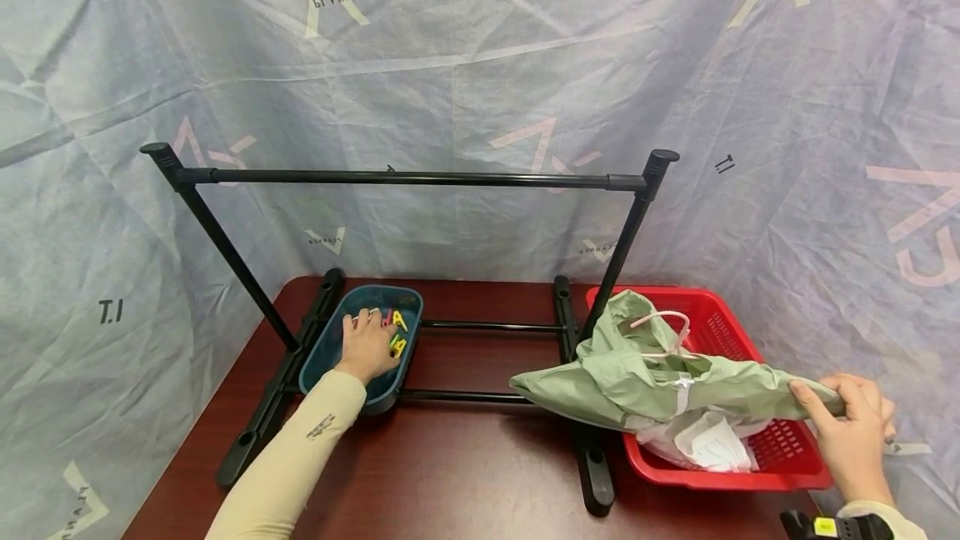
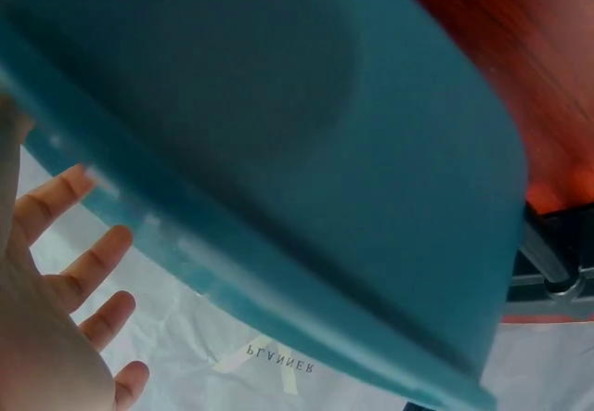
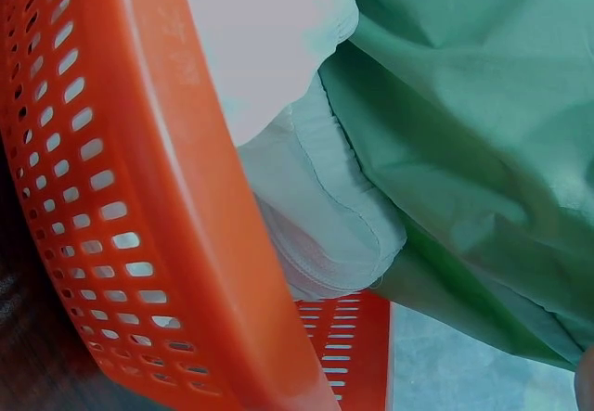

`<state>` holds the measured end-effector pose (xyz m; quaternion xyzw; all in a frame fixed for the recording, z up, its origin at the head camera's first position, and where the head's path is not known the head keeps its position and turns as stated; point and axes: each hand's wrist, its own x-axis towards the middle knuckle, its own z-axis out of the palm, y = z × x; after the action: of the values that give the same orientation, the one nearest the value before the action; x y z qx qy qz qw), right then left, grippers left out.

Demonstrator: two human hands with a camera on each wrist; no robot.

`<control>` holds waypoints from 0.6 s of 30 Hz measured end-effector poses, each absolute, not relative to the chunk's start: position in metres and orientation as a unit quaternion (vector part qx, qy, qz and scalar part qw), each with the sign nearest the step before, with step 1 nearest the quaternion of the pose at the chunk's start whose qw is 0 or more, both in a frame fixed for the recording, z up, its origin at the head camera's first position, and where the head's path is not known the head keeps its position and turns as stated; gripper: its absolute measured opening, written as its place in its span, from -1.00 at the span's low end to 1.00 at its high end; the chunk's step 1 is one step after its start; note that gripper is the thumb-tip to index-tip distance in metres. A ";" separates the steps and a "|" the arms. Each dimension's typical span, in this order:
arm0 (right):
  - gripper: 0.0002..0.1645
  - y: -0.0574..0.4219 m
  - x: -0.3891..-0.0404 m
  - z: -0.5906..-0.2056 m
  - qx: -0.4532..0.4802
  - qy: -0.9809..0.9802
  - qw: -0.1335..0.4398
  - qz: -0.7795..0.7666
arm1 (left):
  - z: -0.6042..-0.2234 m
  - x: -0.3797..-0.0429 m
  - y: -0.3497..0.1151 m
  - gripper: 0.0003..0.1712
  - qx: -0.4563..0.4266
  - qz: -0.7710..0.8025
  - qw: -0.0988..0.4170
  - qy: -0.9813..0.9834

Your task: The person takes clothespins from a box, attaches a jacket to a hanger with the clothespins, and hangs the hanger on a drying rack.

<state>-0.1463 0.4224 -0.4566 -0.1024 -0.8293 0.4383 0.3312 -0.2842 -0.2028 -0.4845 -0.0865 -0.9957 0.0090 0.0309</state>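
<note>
My left hand [image 1: 369, 348] reaches over the blue plastic bin [image 1: 310, 373], in which several small coloured clips [image 1: 398, 347] lie. In the left wrist view its fingers [image 2: 97, 263] are spread and loosely bent beside the bin's rim [image 2: 278, 295]; no clip shows in them. At the right my right hand [image 1: 855, 427] pinches one end of a light green garment [image 1: 720, 382] between thumb and fingers. A pale hanger [image 1: 678, 325] pokes out of the garment, which lies across the red basket [image 1: 795, 482]. White cloth [image 1: 716, 444] shows beneath it.
A black rack stands on the dark red table [image 1: 442, 473], its top bar [image 1: 412, 178] running above the bin and toward the basket. One rack foot [image 1: 596, 473] sits just left of the basket. Grey printed sheeting [image 1: 465, 90] hangs behind and at both sides.
</note>
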 end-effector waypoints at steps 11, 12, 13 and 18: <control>-0.71 0.423 -0.146 -0.458 -0.096 -0.831 0.323 0.442 | -0.487 -0.289 -0.200 -0.35 -0.078 0.015 0.015 -0.997; -0.71 0.423 -0.146 -0.458 -0.097 -0.831 0.324 0.441 | -0.488 -0.289 -0.200 -0.35 -0.077 0.016 0.013 -0.997; -0.71 0.423 -0.145 -0.458 -0.098 -0.831 0.324 0.440 | -0.489 -0.290 -0.200 -0.35 -0.075 0.016 0.011 -0.997; -0.70 0.424 -0.146 -0.457 -0.098 -0.831 0.329 0.437 | -0.495 -0.294 -0.201 -0.32 -0.065 0.010 0.002 -0.998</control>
<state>-0.1459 0.4236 -0.4574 -0.0978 -0.8310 0.4375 0.3293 -0.2936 -0.2005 -0.4947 -0.0651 -0.9978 0.0102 0.0015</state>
